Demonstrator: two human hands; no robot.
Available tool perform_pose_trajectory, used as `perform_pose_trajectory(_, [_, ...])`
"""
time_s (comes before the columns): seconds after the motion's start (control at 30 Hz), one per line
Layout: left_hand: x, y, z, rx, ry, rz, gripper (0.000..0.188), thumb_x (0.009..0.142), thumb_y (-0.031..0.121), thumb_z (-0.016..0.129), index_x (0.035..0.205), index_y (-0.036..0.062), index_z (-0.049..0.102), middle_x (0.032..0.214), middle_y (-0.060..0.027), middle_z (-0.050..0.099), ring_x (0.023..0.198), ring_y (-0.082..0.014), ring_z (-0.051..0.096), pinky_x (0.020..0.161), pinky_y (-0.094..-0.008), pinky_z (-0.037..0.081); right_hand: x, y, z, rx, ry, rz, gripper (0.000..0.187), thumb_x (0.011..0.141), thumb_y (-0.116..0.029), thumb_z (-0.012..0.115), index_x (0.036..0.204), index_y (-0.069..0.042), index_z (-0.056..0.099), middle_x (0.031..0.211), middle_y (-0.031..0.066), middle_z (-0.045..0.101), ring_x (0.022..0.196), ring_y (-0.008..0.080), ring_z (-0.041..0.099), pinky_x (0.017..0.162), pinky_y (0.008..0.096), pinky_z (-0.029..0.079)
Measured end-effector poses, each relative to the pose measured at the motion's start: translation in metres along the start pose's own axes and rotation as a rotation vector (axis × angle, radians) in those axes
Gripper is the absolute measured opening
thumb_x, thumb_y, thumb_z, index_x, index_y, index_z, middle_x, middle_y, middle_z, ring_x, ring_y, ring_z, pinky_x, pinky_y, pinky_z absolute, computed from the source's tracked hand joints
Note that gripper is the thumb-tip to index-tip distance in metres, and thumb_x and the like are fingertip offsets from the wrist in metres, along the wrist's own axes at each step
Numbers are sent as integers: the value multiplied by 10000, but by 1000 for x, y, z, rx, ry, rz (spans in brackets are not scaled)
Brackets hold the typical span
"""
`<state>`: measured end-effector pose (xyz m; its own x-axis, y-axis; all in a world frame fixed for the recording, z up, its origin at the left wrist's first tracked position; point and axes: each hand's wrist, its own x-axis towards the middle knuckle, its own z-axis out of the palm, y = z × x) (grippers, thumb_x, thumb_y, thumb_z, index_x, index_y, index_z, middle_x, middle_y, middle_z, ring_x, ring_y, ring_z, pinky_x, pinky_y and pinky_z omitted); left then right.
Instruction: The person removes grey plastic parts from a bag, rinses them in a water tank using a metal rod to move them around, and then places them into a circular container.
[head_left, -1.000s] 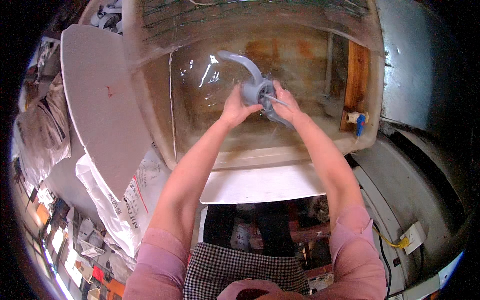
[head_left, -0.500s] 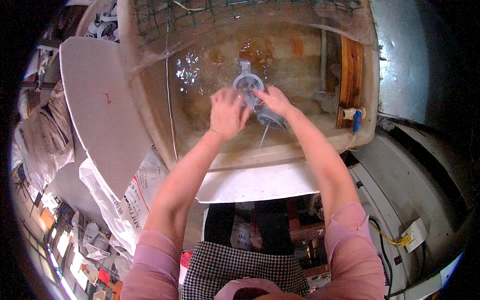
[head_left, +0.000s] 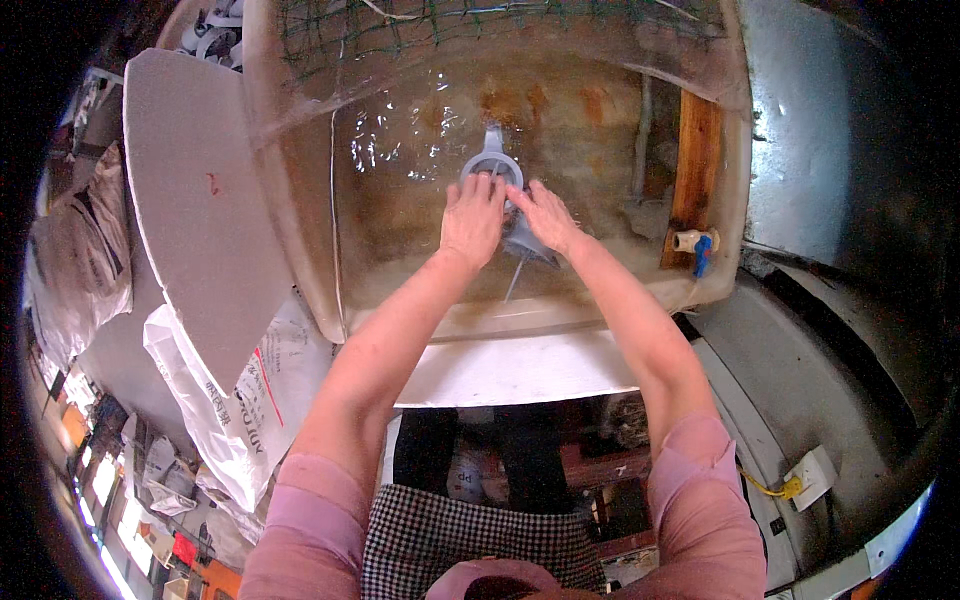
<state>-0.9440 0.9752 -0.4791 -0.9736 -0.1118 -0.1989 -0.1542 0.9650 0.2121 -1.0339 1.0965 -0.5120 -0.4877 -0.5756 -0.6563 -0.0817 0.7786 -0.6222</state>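
Note:
A pale grey plastic ring with a tab handle lies in the water of a tan tank, its tab pointing away from me. My left hand covers its near side, fingers side by side over the rim and tips inside the opening. At the near right edge, the thumb of my right hand touches the rim, with the other fingers reaching forward beside it. Both palms hide the ring's near part. A translucent grey, bag-like piece shows below my hands, and a thin pale strip runs toward me from it.
The tank's near rim has a white board below it. Green netting crosses the far side. A blue-handled valve and a wooden plank are at right. A large grey board leans at left.
My left hand has moved slightly forward and right, from blurred with spread fingers to resting over the ring's near rim. My right hand has moved slightly left, staying at the rim.

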Motion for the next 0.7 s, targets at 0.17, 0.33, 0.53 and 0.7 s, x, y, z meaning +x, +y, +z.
perform_pose_trajectory(0.17, [1, -11, -3, -5, -164, 25, 304, 756, 245, 592, 979, 52, 518, 1049, -115, 515, 1062, -262, 429, 866, -432, 315, 0, 0, -21, -199, 21, -162, 578, 842, -474, 433, 1174, -2, 459, 1156, 208, 494, 1074, 360, 470, 943, 461, 331])
perform_pose_trajectory(0.33, [-16, -28, -10, -22, -113, 34, 287, 758, 266, 604, 952, 68, 527, 1054, -120, 520, 1096, -259, 411, 913, -461, 274, -2, -4, -92, -1208, 568, -261, 477, 770, -168, 497, 1241, -127, 436, 1355, 106, 343, 1312, 267, 212, 1035, 548, 133])
perform_pose_trajectory(0.53, [-35, -45, -20, -35, -32, -93, 313, 755, 272, 611, 993, 88, 523, 1071, -109, 507, 1096, -258, 403, 894, -454, 269, -17, -5, -175, -1549, 711, 90, 664, 782, -124, 523, 1376, -214, 238, 1421, 126, 223, 1272, 374, 260, 985, 554, 241])
perform_pose_trajectory(0.7, [-46, -48, -28, -147, 81, -176, 358, 717, 292, 656, 991, 93, 540, 1084, -86, 525, 1101, -269, 398, 887, -444, 274, -19, 2, -137, -1277, 401, 154, 551, 808, -110, 508, 1322, -201, 334, 1148, 156, 504, 909, 285, 572, 727, 438, 445])
